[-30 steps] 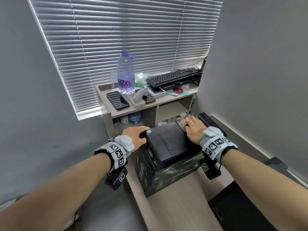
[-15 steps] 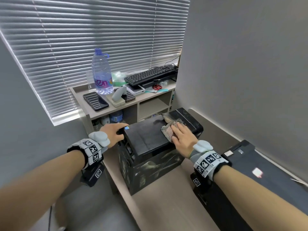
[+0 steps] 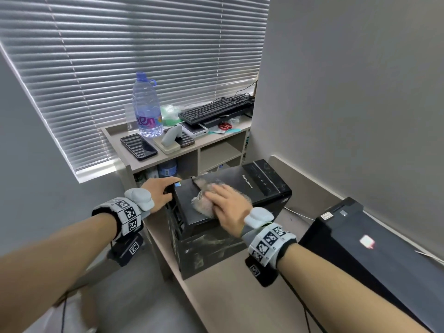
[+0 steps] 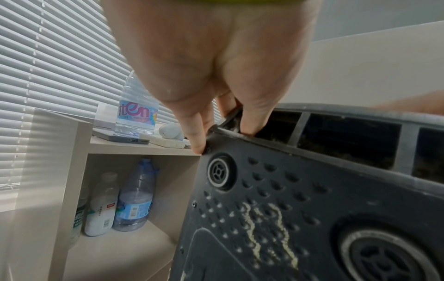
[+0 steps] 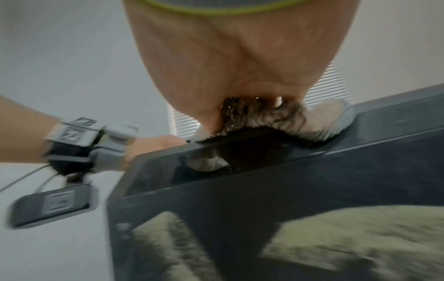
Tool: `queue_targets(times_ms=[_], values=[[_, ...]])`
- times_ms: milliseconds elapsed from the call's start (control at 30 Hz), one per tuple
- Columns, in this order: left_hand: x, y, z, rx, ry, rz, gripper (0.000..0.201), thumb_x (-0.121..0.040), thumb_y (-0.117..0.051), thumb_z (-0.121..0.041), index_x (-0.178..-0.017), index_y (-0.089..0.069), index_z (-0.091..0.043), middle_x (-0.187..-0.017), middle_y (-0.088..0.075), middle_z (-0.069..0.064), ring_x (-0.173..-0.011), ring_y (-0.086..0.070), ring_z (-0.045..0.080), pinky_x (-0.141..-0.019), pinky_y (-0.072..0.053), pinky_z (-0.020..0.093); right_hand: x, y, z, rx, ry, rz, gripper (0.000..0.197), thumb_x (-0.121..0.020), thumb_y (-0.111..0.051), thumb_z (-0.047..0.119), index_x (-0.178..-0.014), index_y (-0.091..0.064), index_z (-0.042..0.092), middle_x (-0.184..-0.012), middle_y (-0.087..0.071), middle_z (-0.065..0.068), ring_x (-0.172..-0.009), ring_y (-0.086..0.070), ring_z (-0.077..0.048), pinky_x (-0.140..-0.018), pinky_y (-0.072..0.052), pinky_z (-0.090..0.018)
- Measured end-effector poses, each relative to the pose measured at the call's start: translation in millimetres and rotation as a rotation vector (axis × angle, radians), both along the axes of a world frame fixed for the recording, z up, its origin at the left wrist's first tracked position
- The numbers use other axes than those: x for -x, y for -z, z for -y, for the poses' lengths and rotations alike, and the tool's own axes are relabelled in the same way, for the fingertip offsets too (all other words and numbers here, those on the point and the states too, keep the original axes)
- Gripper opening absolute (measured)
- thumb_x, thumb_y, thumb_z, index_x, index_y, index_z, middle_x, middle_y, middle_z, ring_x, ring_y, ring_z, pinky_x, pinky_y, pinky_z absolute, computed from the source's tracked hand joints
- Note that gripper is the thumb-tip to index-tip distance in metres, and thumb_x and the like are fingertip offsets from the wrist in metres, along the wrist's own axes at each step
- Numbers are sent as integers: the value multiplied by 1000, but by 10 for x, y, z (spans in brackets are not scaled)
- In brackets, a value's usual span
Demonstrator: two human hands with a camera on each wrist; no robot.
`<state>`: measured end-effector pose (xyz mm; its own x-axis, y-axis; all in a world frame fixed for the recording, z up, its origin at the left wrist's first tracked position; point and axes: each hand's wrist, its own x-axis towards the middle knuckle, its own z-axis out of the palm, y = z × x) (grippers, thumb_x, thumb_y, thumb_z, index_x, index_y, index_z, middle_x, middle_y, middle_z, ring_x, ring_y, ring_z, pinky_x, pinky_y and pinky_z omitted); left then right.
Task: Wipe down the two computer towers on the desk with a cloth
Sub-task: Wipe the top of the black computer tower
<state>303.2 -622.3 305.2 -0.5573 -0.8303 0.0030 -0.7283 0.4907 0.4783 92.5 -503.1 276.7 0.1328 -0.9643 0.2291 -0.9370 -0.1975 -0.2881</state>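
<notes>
Flat right hand on cloth

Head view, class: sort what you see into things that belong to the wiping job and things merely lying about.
Belonging to the job:
- cloth under the right hand
- Lenovo tower, steadied by the left hand
- second tower

Lying about:
- water bottle
- keyboard
- phone
- scissors
</notes>
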Motion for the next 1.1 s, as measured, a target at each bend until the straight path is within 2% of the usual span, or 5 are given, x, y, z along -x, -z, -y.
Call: queue_targets(times_ms=[400,567,700,833,1100], values=[[245,-183,49,-57,-98,23,56,-85,-46,4,-135,-53,-20,-138,-55,3,-129,-50,26,-107,-40,34,737,-17,-57,-211,391,-80,49,-98,-37,33,-147,-29,32,-159,-18,4,-145,-16,-24,-119,-16,-43],[704,-295,-349,65,-23,158,62,-93,-48,-56,-144,-42,-21,-142,-50,2,-127,-49,25,-104,-41,39,1027,-100,-35,-228,487,-58,42,-97,-38,31,-139,-39,31,-153,-28,4,-141,-21,-27,-114,-20,-49],[931,-153,-512,63,-36,337,78,-81,-45,-77,-141,-44,-26,-146,-43,-7,-136,-37,23,-108,-29,63,1282,-152,11,-239,616,33,48,-92,-46,35,-138,-36,28,-152,-24,-7,-135,-29,-36,-111,-29,-47],[893,4,-546,74,-47,357,76,-80,-54,-72,-142,-35,-33,-157,-21,-13,-148,-10,18,-107,-21,72,1340,-155,60,-298,635,178,56,-91,-50,36,-144,-33,26,-150,-30,-15,-131,-40,-39,-109,-35,-42],[737,-26,-365,64,49,305,83,-73,-67,-68,-142,-39,-31,-157,-25,-10,-148,-14,17,-111,-26,62,1261,-265,-43,-356,754,155,56,-78,-50,41,-132,-39,32,-123,-43,-12,-107,-54,-36,-93,-47,-44]])
